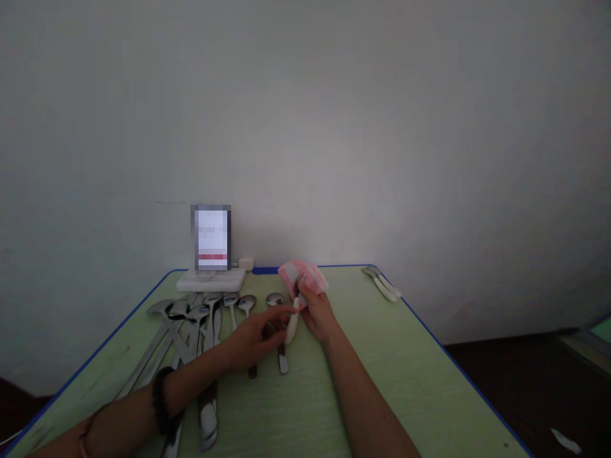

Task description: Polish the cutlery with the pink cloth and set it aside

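My left grip (262,333) is closed around the white handle (293,322) of a utensil, fingers pinched together on it. My right grip (317,313), just to the right, is clamped on a pink and white cloth (312,275) bunched about the utensil's far end, so I cannot tell what shape that end has. One spoon (275,299) lies just left of the cloth, its handle running on past my left fingers; another spoon (247,303) lies beyond my left wrist. Farther left, a heap of metal cutlery (162,331) spreads under my forearm. Well off to my right, two white-handled pieces (386,292) lie together by the edge of the green table (296,413). Ahead and left of both grips, a blurred screen (212,235) stands on a white base (212,281).
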The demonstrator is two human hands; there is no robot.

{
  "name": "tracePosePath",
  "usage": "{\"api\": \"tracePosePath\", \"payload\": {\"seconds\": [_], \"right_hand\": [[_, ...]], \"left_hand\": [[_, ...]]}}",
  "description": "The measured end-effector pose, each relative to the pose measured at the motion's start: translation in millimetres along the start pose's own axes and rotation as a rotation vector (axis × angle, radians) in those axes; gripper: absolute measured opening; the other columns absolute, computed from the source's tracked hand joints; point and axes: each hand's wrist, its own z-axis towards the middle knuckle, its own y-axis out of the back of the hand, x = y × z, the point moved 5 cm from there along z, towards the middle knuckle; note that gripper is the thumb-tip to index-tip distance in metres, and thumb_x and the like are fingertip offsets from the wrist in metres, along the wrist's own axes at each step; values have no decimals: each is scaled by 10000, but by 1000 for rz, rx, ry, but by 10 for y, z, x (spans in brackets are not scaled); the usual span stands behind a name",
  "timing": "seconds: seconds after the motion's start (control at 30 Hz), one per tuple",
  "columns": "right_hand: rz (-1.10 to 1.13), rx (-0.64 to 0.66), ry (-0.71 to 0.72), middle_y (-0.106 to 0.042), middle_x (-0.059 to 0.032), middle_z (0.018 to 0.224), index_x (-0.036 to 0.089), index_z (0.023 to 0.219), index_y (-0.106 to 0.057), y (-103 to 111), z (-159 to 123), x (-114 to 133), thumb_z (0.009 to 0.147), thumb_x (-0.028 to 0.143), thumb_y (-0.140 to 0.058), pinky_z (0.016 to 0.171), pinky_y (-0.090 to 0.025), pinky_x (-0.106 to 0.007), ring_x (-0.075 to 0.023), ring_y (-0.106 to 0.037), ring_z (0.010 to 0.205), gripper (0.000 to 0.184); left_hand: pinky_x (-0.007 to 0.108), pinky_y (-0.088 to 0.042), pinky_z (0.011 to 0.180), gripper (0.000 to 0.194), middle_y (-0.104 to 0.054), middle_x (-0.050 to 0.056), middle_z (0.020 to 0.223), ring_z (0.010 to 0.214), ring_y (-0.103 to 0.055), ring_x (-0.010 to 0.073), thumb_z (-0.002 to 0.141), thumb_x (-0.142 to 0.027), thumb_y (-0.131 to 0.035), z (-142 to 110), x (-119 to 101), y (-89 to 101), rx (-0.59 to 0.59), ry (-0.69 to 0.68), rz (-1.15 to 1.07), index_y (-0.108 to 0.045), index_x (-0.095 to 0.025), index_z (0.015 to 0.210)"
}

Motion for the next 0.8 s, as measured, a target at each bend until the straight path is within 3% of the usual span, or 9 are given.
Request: {"api": "tracePosePath", "payload": {"seconds": [0.13,0.27,0.4,0.57,0.8], "right_hand": [[4,7,5,-648,4,707,163,764,-640,-10,3,7,621,240,-708,647,-438,-252,-124,-547,643,176],[14,-59,39,-613,22,648,174,755,-630,57,63,-26,639,238,-689,620,-430,-248,-118,-527,613,146],[53,-93,39,-596,34,639,186,725,-601,106,106,-48,641,208,-673,604,-434,-237,-108,-521,599,113],[77,15,-5,-650,10,752,173,800,-614,5,47,-9,642,237,-685,672,-463,-242,-114,-567,681,184],[-15,145,-74,-686,-40,821,145,899,-632,-124,-41,-2,653,288,-692,706,-472,-268,-143,-609,729,291]], "left_hand": [[194,-424,586,357,-577,-4,773,646,-514,106,792,-198,-481,-30,-42,-10,66,-33,128,-561,-215,1139],[211,-437,656,325,-556,24,935,744,-520,125,777,-219,-511,-56,-82,-21,90,-119,172,-585,-237,1093],[238,-434,691,300,-523,33,958,753,-502,135,802,-216,-469,-38,-65,14,-6,-101,181,-547,-214,1092],[245,-427,689,249,-519,16,857,731,-498,134,885,-255,-350,-5,-34,74,-153,-71,141,-528,-201,1051],[193,-410,484,282,-454,-68,569,488,-489,94,899,-334,-352,-1,58,31,-93,58,-53,-458,-197,1121]]}}
